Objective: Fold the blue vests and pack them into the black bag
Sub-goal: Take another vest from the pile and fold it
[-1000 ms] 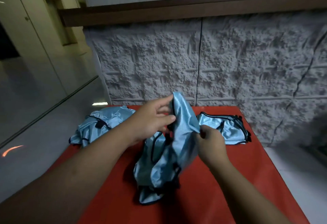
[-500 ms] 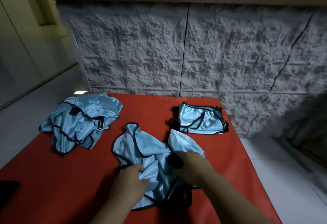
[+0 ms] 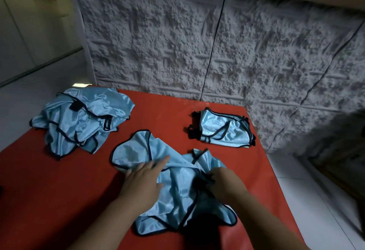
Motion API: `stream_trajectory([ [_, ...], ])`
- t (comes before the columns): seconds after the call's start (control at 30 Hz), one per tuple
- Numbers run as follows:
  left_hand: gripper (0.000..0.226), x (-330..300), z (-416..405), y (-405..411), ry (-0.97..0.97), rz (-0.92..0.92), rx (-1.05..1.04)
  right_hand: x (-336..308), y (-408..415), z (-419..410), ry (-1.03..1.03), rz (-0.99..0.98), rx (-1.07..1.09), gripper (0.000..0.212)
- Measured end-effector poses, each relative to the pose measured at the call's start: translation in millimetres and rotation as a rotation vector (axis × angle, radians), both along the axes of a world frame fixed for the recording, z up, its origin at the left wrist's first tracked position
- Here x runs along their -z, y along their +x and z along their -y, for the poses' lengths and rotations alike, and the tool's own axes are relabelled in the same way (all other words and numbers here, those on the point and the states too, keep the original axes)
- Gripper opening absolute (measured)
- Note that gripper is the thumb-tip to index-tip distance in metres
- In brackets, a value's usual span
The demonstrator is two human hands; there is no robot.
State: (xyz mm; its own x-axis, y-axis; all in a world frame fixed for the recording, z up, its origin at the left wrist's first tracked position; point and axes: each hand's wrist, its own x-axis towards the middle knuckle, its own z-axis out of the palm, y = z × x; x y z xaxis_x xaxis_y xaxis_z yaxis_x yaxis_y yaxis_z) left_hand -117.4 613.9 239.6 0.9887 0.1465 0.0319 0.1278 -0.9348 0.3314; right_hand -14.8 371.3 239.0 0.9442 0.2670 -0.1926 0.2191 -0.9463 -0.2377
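A light blue vest with black trim (image 3: pixel 177 188) lies crumpled in the middle of the red table (image 3: pixel 59 190). My left hand (image 3: pixel 144 178) rests flat on its left part, fingers straight and pointing away. My right hand (image 3: pixel 223 182) has curled fingers that pinch the black trim at the vest's right side. A loose pile of unfolded blue vests (image 3: pixel 81 121) sits at the back left. A folded blue vest (image 3: pixel 223 129) lies at the back right. No black bag is in view.
A rough white textured wall (image 3: pixel 217 42) stands directly behind the table. The table's right edge drops to a pale tiled floor (image 3: pixel 316 200). Bare red surface lies to the left of my hands.
The vest was held up in both hands a second ago; it now lies on the table. My left hand has flattened on it and the fabric is spread wider than half a second ago.
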Motion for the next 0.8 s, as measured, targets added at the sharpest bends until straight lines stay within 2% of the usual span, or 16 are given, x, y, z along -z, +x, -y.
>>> stream_trajectory([
  [0.07,0.053,5,-4,5,0.054,-0.057,-0.017,-5,10,18,0.081,0.061,0.179,0.019],
  [0.2,0.013,4,-22,13,-0.152,0.148,-0.186,-29,19,60,0.279,0.222,0.543,0.018],
  [0.33,0.019,-3,-32,17,-0.306,0.378,-0.359,-34,18,74,0.335,0.268,0.681,0.020],
  [0.43,0.022,-5,-34,20,-0.403,0.398,-0.384,-36,15,63,0.315,0.299,0.611,0.024],
  [0.53,0.012,-1,-27,17,-0.422,0.314,-0.309,-43,5,31,0.352,0.382,0.258,0.030],
  [0.57,0.011,-3,-21,15,-0.388,0.309,-0.301,-46,1,20,0.340,0.300,0.131,0.024],
  [0.63,0.022,-8,-6,6,-0.258,0.377,-0.258,-46,-7,4,0.193,0.005,-0.086,0.014],
  [0.7,0.034,-19,10,-6,-0.157,0.453,-0.154,-39,-13,0,0.062,-0.174,-0.210,0.020],
  [0.73,0.041,-24,17,-12,-0.150,0.419,-0.095,-34,-14,0,0.043,-0.178,-0.215,0.025],
  [0.8,0.052,-26,33,-21,-0.199,0.213,-0.035,-25,-16,-1,0.051,-0.097,-0.197,0.041],
])
